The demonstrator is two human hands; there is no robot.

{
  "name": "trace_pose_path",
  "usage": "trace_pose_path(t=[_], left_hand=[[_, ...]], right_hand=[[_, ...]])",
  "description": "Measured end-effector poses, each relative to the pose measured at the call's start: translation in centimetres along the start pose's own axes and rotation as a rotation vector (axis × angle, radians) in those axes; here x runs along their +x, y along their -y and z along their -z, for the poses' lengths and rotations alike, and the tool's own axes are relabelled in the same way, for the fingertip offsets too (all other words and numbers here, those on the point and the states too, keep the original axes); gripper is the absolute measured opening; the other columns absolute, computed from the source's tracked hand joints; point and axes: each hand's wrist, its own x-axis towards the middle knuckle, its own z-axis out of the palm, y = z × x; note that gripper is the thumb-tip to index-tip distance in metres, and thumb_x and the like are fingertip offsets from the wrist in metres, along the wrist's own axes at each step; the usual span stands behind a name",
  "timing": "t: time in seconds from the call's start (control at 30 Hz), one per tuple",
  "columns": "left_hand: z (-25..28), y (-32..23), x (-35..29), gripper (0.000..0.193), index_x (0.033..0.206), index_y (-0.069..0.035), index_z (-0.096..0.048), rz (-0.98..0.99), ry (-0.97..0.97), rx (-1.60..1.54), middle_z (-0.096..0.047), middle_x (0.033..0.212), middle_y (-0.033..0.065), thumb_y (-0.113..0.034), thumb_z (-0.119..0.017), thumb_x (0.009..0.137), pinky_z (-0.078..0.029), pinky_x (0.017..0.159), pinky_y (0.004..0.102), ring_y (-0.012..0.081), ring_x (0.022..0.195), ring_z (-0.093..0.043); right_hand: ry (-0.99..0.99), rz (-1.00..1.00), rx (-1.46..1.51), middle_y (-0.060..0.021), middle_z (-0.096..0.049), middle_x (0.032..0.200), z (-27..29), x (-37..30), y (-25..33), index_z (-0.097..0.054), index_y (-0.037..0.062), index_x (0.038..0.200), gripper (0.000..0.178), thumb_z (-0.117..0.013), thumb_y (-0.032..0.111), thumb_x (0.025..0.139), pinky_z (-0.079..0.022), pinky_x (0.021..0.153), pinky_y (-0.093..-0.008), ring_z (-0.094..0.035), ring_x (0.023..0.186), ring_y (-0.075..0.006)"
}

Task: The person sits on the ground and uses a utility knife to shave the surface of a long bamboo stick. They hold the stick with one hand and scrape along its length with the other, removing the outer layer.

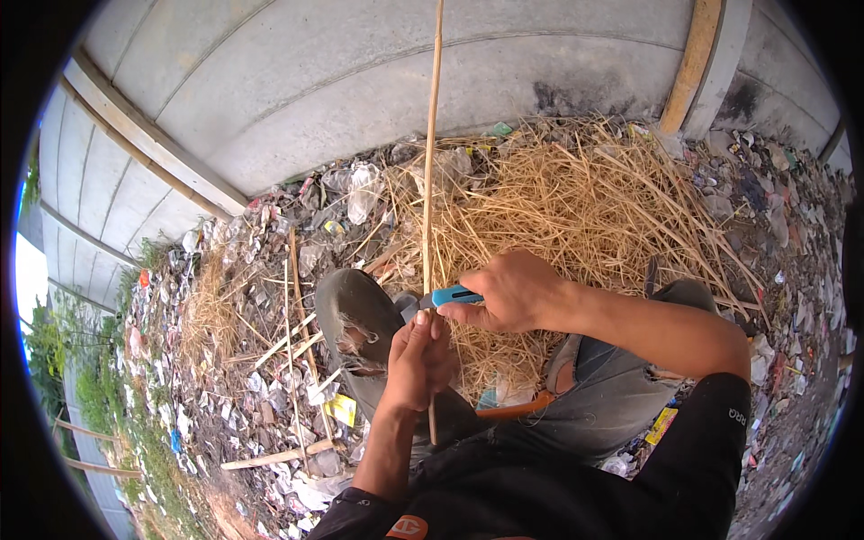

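A long, thin bamboo strip (pixel 430 162) rises nearly upright in front of me, its top running out of view and its lower end by my lap. My left hand (pixel 418 362) is closed around it near the bottom, thumb uppermost. Just above that thumb, my right hand (pixel 517 292) grips a blue utility knife (pixel 455 295). The knife's head and blade lie against the strip, though how deep the edge sits cannot be told. Pale straw-like shavings (pixel 576 198) are heaped beyond and between my knees.
A grey concrete panel wall (pixel 558 72) closes off the far side, with a wooden post (pixel 691 67) against it. Loose sticks (pixel 288 454) lie to the left among scattered plastic litter (pixel 207 396). An orange curved object (pixel 517 409) rests between my legs.
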Motion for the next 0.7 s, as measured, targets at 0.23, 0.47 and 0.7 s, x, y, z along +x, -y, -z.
trace_pose_path(t=[0.23,0.47,0.7], left_hand=[[0.1,1.5,-1.4,0.034,0.091,-0.013,-0.047,0.079,0.056,0.000,-0.029,0.060,-0.0071,-0.041,-0.043,0.109,-0.021,0.035,0.0243,0.0049,0.043,-0.025],[0.5,1.7,-2.3,0.033,0.091,-0.013,-0.046,0.186,0.075,0.050,-0.029,0.061,-0.0058,-0.040,-0.041,0.110,-0.022,0.035,0.0247,0.0058,0.043,-0.024],[1.4,2.3,-3.8,0.035,0.092,-0.012,-0.046,0.232,0.075,0.120,-0.029,0.061,-0.0049,-0.043,-0.043,0.109,-0.020,0.036,0.0247,0.0060,0.042,-0.024]], right_hand=[[-0.105,-0.242,-0.100,-0.0156,-0.061,0.054,3.9,1.7,-2.6,-0.067,0.0033,0.070,0.073,-0.044,0.067,0.099,-0.050,0.049,-0.0460,-0.065,0.052,-0.0321],[-0.293,-0.361,-0.098,-0.0061,-0.048,0.046,4.8,2.5,-7.6,-0.062,0.0043,0.065,0.075,-0.041,0.065,0.102,-0.043,0.043,-0.0419,-0.051,0.041,-0.0239],[-0.341,-0.529,-0.225,-0.0035,-0.046,0.046,7.5,2.7,-12.3,-0.063,0.0058,0.067,0.073,-0.040,0.065,0.102,-0.039,0.042,-0.0397,-0.047,0.041,-0.0191]])
